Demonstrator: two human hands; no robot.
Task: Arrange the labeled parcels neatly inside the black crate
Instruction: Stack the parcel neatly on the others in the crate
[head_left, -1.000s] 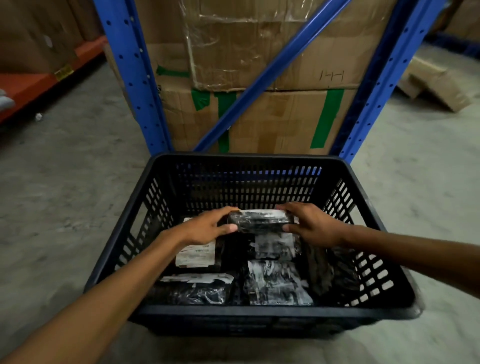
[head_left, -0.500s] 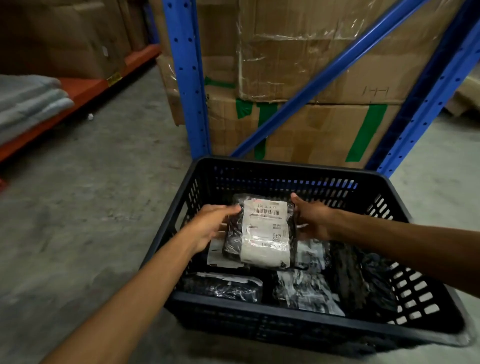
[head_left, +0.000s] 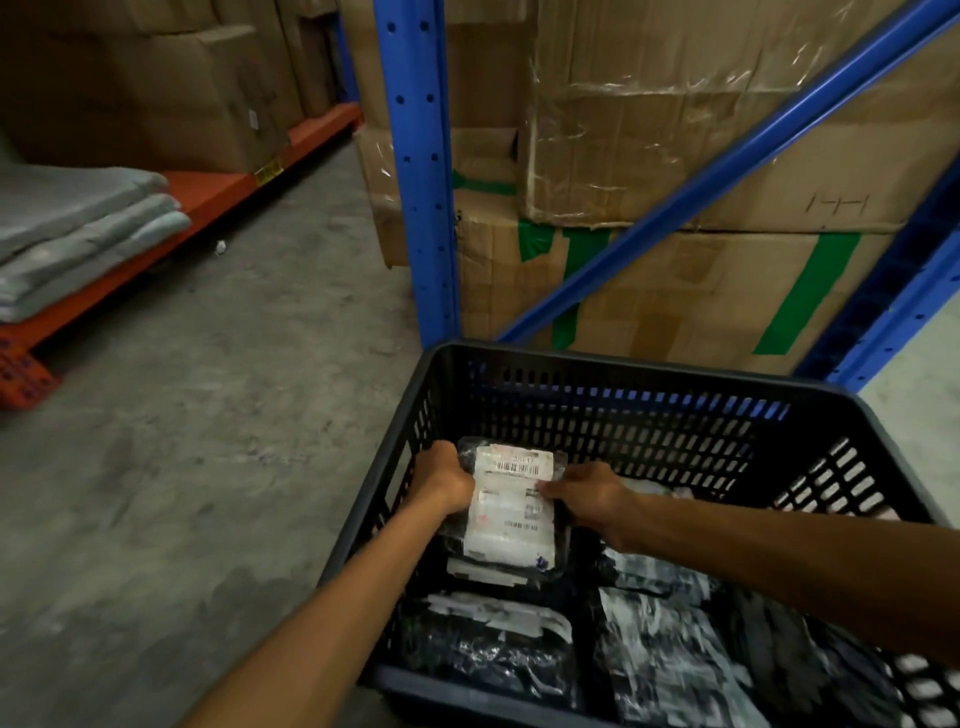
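The black slotted crate (head_left: 613, 366) stands on the concrete floor at lower right. Inside it, at the far left corner, a black parcel with a white barcode label (head_left: 511, 512) lies label-up on top of another parcel. My left hand (head_left: 441, 480) grips its left edge and my right hand (head_left: 589, 499) presses on its right edge. Closer to me lie a black wrapped parcel (head_left: 493, 649) at front left and a glossy one (head_left: 670, 670) at front middle. My right forearm hides part of the crate's right half.
Blue rack uprights (head_left: 418, 171) and a diagonal brace stand just behind the crate, with taped cardboard boxes (head_left: 675, 291) on the floor behind them. At left, an orange shelf beam (head_left: 171, 228) carries grey folded padding (head_left: 78, 223). Bare concrete floor (head_left: 208, 441) lies left of the crate.
The labeled parcel went from held upright above the crate's contents to flat in the far left corner. Both hands followed it down. My view has swung left.
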